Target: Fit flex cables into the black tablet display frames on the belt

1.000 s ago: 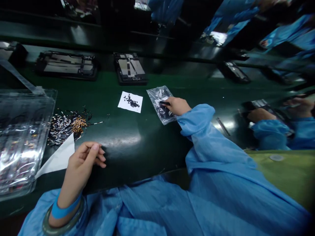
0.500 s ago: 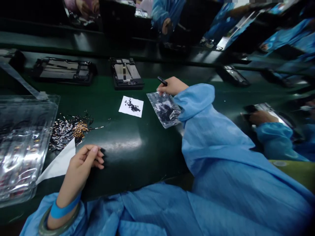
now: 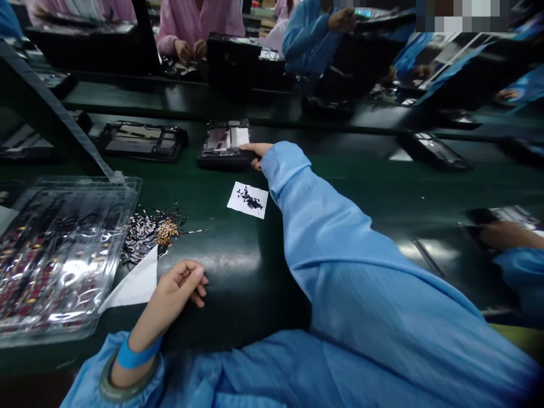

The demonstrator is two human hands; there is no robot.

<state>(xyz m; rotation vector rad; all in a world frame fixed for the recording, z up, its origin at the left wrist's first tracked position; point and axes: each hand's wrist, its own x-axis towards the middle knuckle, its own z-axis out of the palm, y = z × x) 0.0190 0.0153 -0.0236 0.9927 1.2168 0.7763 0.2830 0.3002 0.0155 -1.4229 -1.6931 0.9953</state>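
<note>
The right hand has left the bag and now grips the dark tray edge; the left hand rests loosely curled, holding nothing, bare counter beside it.

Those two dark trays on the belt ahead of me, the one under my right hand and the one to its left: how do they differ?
The near tray has the right hand on its right edge; the left tray is untouched. The near tray looks narrower, while the left tray lies wider across the belt. The near tray shows a bright white panel; the left tray looks darker. Both are black, flat and hold an opened device.
</note>
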